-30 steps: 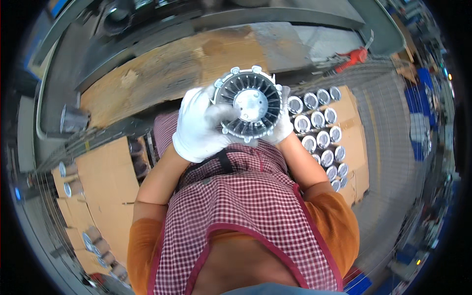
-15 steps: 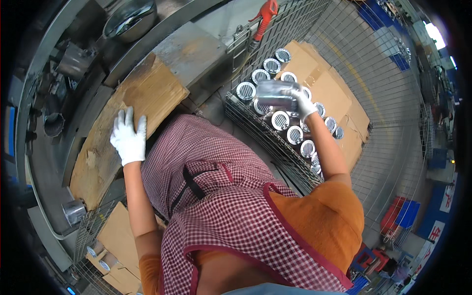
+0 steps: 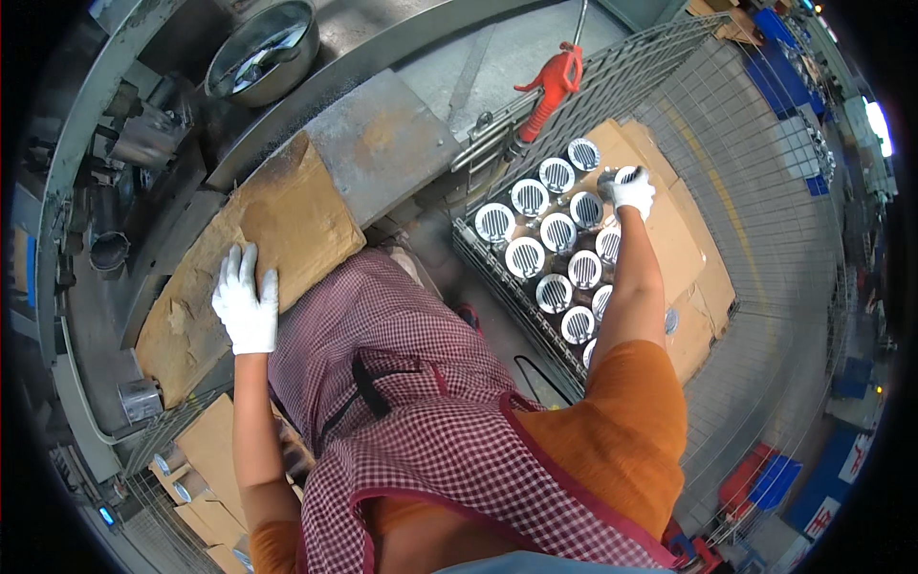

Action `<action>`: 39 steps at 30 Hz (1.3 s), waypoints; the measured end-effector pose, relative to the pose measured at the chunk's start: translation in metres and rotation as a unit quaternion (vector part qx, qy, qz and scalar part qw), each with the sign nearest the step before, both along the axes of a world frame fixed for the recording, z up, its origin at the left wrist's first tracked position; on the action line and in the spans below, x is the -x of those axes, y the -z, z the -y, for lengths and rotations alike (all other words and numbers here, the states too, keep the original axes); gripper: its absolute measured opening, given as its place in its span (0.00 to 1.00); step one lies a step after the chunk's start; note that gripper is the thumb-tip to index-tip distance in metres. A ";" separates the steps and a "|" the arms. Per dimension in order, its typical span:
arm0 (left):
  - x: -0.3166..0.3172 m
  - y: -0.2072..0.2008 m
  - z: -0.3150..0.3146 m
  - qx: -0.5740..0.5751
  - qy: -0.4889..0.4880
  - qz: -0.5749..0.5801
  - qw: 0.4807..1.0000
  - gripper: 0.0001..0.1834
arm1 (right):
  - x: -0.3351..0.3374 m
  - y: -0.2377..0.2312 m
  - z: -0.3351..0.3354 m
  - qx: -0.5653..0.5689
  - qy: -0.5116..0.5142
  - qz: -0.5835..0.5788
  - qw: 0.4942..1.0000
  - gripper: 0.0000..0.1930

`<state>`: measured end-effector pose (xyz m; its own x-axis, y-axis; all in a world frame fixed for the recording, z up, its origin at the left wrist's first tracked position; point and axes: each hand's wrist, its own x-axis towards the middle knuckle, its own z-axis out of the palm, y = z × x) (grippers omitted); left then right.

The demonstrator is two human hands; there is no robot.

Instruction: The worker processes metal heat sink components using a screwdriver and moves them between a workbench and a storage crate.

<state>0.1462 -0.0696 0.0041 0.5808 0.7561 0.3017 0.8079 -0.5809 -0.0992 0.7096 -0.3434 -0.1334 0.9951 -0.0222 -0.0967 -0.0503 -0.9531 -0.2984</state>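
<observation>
My left hand point(image 3: 246, 304), in a white glove, lies with fingers stretched out on the worn cardboard sheet point(image 3: 296, 206) covering the bench. It holds nothing. Over in the wire cage, my gloved right hand point(image 3: 634, 197) is closed around a shiny metal cylinder point(image 3: 626, 175) with a slotted round end facing up. That cylinder stands at the far edge of a group of similar upright cylinders point(image 3: 557, 232), set in rows on cardboard point(image 3: 684, 230). My hand hides most of its side.
A red air gun point(image 3: 555, 84) hangs at the cage's mesh wall point(image 3: 622, 72). Behind the bench sits a metal bowl point(image 3: 263, 57) with scraps. A loose cylinder point(image 3: 141, 400) stands left of the bench. Another mesh cage with cardboard point(image 3: 206, 450) is at the lower left.
My right hand has carried the cylinder from a sideways tilt above the rows to an upright place at their far edge. The left hand stays on the cardboard. The view has shifted slightly.
</observation>
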 end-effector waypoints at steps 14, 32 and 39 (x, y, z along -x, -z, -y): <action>-0.009 -0.031 -0.009 -0.008 0.040 0.041 0.998 0.23 | -0.072 0.135 0.024 0.027 -0.265 -0.128 0.955 0.28; 0.076 -0.076 -0.019 0.075 -0.113 0.197 0.971 0.29 | 0.162 -0.180 -0.189 -0.102 -0.481 0.166 0.855 0.21; 0.310 -0.119 -0.070 -0.043 -0.544 0.101 0.832 0.25 | 0.144 -0.151 -0.198 -0.244 -0.444 0.260 0.822 0.21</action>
<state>-0.1636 0.0004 0.1230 -0.5021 0.7718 0.3902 0.8563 0.5067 0.0996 0.5655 -0.1454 0.0172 0.5079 0.6498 0.5655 0.8559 -0.3061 -0.4169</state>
